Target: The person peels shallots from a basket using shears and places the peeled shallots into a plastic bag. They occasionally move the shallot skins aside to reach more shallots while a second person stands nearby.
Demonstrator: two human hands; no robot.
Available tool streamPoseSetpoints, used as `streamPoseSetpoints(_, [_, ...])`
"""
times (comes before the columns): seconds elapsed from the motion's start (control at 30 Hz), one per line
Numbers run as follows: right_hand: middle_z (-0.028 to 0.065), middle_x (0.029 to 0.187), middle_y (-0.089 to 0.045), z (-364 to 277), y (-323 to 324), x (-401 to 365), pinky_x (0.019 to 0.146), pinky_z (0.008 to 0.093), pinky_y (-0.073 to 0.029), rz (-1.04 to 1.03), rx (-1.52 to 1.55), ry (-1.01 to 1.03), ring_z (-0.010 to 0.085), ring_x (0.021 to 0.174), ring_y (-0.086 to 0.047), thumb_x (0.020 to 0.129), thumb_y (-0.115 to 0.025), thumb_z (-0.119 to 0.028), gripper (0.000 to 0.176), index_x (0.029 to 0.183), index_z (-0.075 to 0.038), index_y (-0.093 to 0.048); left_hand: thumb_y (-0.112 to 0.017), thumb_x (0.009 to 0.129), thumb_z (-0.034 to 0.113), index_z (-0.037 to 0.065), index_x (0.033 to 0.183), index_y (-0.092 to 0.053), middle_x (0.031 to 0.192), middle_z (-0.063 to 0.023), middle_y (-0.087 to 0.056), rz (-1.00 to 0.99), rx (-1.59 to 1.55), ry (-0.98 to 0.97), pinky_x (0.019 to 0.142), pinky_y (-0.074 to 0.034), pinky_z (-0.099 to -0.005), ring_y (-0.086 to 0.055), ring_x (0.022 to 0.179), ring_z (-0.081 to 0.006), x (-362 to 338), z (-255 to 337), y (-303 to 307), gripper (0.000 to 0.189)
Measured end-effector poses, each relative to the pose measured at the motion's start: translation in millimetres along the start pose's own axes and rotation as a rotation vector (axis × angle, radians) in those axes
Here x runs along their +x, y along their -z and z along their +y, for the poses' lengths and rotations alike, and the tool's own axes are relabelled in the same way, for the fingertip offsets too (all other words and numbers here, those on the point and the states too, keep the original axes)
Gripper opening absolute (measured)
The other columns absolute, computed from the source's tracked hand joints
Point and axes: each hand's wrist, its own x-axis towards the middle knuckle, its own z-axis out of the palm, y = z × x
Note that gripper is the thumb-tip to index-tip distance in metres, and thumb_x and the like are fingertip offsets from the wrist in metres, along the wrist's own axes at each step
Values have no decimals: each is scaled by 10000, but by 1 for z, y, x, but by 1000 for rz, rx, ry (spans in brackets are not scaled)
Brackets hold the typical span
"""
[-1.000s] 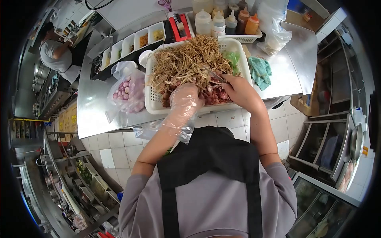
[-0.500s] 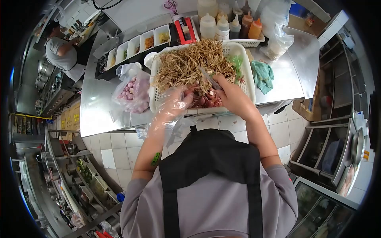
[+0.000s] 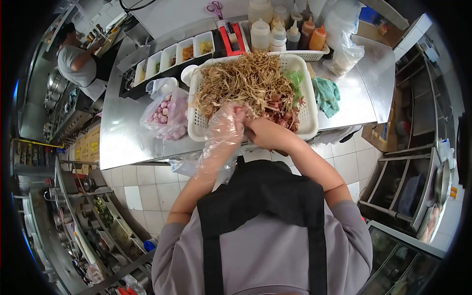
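Observation:
My left hand [image 3: 228, 120], in a loose clear plastic glove, is closed at the basket's near edge; what its fingers hold is hidden. Against its fingertips, my right hand [image 3: 268, 133] is bare and curled around a small knife, whose blade is now out of sight. Beneath and beyond them, the white plastic basket [image 3: 309, 123] holds a heap of dry brown stalks [image 3: 241, 73] with roots. Reddish shallots [image 3: 282, 117] lie at the basket's near right. To the left, a clear plastic bag [image 3: 176, 129] contains several peeled pink shallots [image 3: 161, 110].
Topping containers [image 3: 169, 56] line the steel counter [image 3: 120, 132] at the back left. A red holder [image 3: 231, 39] and squeeze bottles [image 3: 259, 35] stand behind the basket. A green cloth [image 3: 326, 96] lies right. Another person [image 3: 77, 64] stands at the far left.
My right hand has moved left and nearer to me, turning so the knife blade no longer shows. My left hand has shifted slightly right, and the two hands now meet.

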Motion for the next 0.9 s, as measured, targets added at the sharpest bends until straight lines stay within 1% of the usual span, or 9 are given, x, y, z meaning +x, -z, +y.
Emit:
streamPoseSetpoints(0.13, [248, 878, -624, 0, 11, -9, 722, 440, -466, 224, -91, 102, 423, 824, -591, 778, -508, -35, 413, 1183, 39, -478, -552, 908, 175, 37, 1058, -575, 884, -133, -621, 180, -281, -188, 688, -476, -336, -605, 794, -240, 23, 22, 18, 205])
streamPoseSetpoints(0.2, [223, 834, -625, 5, 24, -18, 708, 417, -468, 518, -13, 156, 382, 777, -606, 788, -510, -35, 409, 1192, 22, -486, -577, 908, 186, 45, 1144, -569, 968, -83, -634, -9, -1038, 362, 706, -478, -280, -608, 839, -161, 25, 27, 34, 275])
streamPoseSetpoints(0.27, [201, 819, -623, -3, 41, -34, 695, 392, -466, 520, 52, 143, 332, 744, -604, 795, -512, -31, 412, 1205, 6, -489, -590, 907, 192, 49, 1214, -542, 1041, -55, -624, -78, -998, 410, 738, -479, -231, -595, 877, -113, 30, 16, 39, 342])
streamPoseSetpoints(0.33, [179, 804, -620, -6, 44, -35, 682, 367, -465, 531, 123, 122, 282, 711, -601, 802, -513, -27, 416, 1217, -10, -493, -598, 900, 179, 47, 1206, -543, 1073, -81, -619, -127, -1287, 450, 749, -491, -205, -597, 865, -118, 30, -5, 24, 338])
streamPoseSetpoints(0.4, [136, 783, -594, 0, 39, -25, 673, 316, -453, 576, 108, 322, 195, 685, -556, 814, -508, -11, 417, 1230, -35, -495, -616, 883, 151, 32, 1170, -551, 1044, -86, -619, -132, -1368, 479, 733, -517, -183, -600, 873, -123, 28, -19, 12, 317])
streamPoseSetpoints(0.47, [126, 788, -580, 5, 30, -14, 670, 316, -445, 732, 2, 493, 194, 687, -540, 841, -512, -17, 376, 1216, -32, -498, -632, 864, 107, 14, 1118, -558, 1009, -83, -620, -111, -1664, 593, 670, -536, -166, -607, 885, -136, 28, -41, -9, 280])
streamPoseSetpoints(0.6, [146, 878, -617, -6, 31, -17, 700, 351, -465, 628, 142, 205, 267, 773, -598, 848, -583, -88, 369, 1203, -40, -496, -610, 870, 69, -10, 1078, -556, 978, -94, -616, -168, -1984, 688, 717, -579, -205, -615, 900, -177, 29, -45, -13, 230])
streamPoseSetpoints(0.73, [207, 913, -623, 12, 53, -34, 765, 449, -461, 506, -403, -16, 387, 851, -592, 828, -599, -165, 332, 1130, -38, -545, -542, 911, 79, -43, 1086, -542, 1016, -122, -606, -111, -2196, 736, 757, -596, -270, -624, 910, -241, 30, -58, -19, 213])
streamPoseSetpoints(0.9, [194, 877, -642, -9, 87, -63, 697, 398, -476, 588, -157, -13, 347, 789, -614, 827, -614, -154, 288, 1098, -59, -605, -517, 922, 60, -57, 1092, -534, 1025, -158, -596, -134, -2111, 713, 789, -590, -281, -620, 933, -251, 31, -54, -17, 207])
